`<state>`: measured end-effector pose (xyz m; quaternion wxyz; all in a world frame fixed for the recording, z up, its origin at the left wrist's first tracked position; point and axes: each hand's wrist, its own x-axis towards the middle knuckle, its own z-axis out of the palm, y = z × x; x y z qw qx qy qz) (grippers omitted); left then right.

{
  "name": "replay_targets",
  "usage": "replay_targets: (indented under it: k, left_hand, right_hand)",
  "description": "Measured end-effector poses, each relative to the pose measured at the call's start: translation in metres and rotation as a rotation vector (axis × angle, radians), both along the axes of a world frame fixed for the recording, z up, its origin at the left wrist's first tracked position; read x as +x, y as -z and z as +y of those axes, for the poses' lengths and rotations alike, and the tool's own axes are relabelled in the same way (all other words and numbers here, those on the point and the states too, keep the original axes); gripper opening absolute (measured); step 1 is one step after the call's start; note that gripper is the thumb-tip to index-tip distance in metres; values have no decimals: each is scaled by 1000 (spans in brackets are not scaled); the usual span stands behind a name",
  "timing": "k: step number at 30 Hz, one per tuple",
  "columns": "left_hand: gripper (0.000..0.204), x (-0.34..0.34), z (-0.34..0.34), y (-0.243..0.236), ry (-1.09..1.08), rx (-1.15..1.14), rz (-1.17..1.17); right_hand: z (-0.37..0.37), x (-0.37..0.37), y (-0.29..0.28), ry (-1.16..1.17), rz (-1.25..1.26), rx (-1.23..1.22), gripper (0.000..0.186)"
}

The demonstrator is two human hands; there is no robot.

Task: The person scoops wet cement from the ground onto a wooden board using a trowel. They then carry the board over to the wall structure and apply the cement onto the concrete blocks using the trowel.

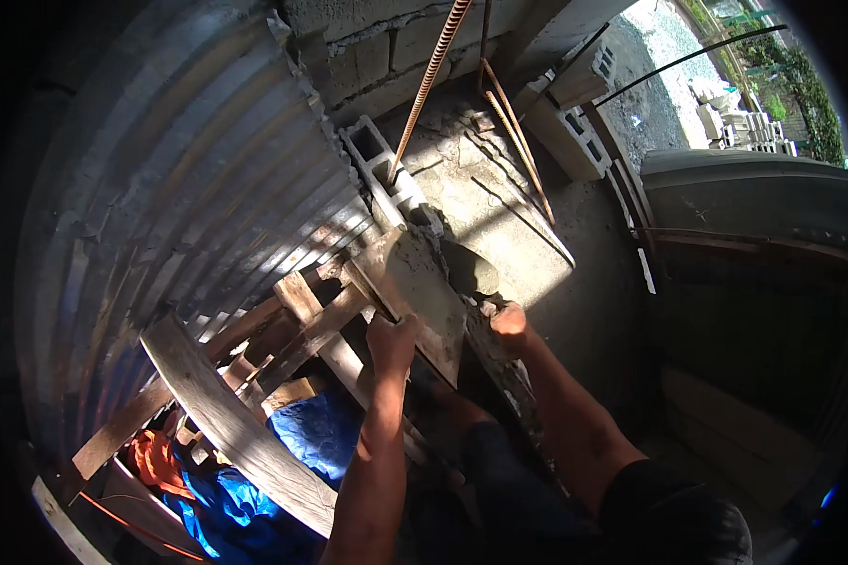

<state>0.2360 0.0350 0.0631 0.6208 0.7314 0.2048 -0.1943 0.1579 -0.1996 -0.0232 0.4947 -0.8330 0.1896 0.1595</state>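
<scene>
My left hand [393,341] is closed on the near left edge of a flat board [424,294] smeared with grey mortar. The board is tilted and lies against the top of a narrow block wall [504,367]. My right hand [509,323] is a fist just right of the board, above the wall's rough edge. Ahead of it shows a rounded grey blade [471,269], half in shadow, which looks like a trowel's; its handle is hidden in my fingers. Beyond the board, a hollow concrete block [371,146] stands at the wall's far end.
Corrugated metal sheeting [188,179] rises on the left. Wooden planks [240,419] cross below it, over blue and orange cloth [313,435]. A ribbed steel bar [429,85] stands upright ahead, near bent bars [523,151]. More hollow blocks [575,141] sit at the far right.
</scene>
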Motion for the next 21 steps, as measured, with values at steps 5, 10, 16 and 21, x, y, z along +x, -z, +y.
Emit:
replay_targets:
  k: [5,10,16,21]
  left_hand:
    - [36,-8,1,3,34,54,36]
    - [33,-17,-36,3,137,145,-10]
    - [27,-41,-28,12,58,218,-6]
    - [29,-51,-24,11,22,171,6]
  right_hand:
    - [-29,51,3,32,164,-427,22]
    - [-95,56,34,-295,419,-756,28]
    - [-79,-43,27,-263,331,-496,29]
    - [-78,-52,-25,-245,572,-499,33]
